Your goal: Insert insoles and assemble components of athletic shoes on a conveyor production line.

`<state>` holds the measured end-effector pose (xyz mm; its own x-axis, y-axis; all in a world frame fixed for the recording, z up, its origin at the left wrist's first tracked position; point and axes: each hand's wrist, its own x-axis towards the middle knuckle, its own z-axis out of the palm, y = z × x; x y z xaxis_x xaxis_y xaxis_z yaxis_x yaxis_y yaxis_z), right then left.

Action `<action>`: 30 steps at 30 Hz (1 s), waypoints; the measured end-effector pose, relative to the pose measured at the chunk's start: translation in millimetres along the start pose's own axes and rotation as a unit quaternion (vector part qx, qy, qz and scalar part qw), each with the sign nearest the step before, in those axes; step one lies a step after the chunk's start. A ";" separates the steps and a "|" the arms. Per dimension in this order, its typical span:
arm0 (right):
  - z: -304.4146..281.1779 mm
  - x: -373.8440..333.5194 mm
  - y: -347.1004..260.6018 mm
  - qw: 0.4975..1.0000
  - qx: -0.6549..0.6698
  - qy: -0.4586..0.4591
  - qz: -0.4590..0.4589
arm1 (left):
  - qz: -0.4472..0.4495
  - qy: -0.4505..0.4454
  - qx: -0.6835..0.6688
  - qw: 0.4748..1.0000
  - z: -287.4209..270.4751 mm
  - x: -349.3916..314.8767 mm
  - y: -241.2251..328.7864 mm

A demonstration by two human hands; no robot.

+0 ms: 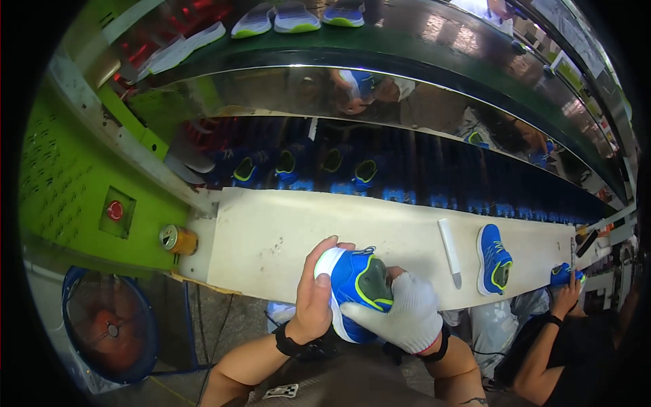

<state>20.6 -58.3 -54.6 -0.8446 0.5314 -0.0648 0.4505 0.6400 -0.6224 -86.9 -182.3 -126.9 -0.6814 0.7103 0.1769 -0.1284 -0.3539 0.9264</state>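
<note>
Two hands on one blue shoe, held just over the near edge of a pale bench, right in front of the body. Bare left hand on the sole side, thumb up along the white sole, fingers curled round the far end. Gloved right hand from the other side, thumb across the near part of the upper, fingers tucked in by the right side of the opening. So, basically pinched between both, nothing spread wide. Can't tell how hard the squeeze is, tbh.

Long axis roughly far-to-near, with a bit of a tilt; sole turned left toward the bare palm, opening turned up and right toward the glove. Can't swear to which end is the toe. Pretty even split on distance too: touching both hands, so neither one nearer.

Off to the right on the bench: long white tool with a grey tip, then a second shoe, opening at the near end. Closer to the gloved hand, both of them. Further right, a co-worker's hand on another blue shoe.
</note>
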 end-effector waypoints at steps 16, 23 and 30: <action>17.3 -24.0 46.9 0.943 0.320 -0.015 -0.090 | -0.252 -0.087 -0.519 0.812 -28.7 -12.5 3.6; 42.4 29.3 41.3 0.807 0.487 -0.322 -0.082 | -0.396 -0.099 -0.615 0.675 -21.5 -41.4 -6.9; 47.6 5.5 28.2 0.770 0.558 -0.306 -0.042 | -0.479 -0.058 -0.613 0.626 -34.3 -59.3 -0.8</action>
<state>14.9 -63.8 -109.7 -0.9894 -0.0655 -0.1299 0.1453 -0.3998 -0.9050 -71.1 -245.0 -149.6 0.1780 0.9682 -0.1758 -0.9428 0.1167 -0.3123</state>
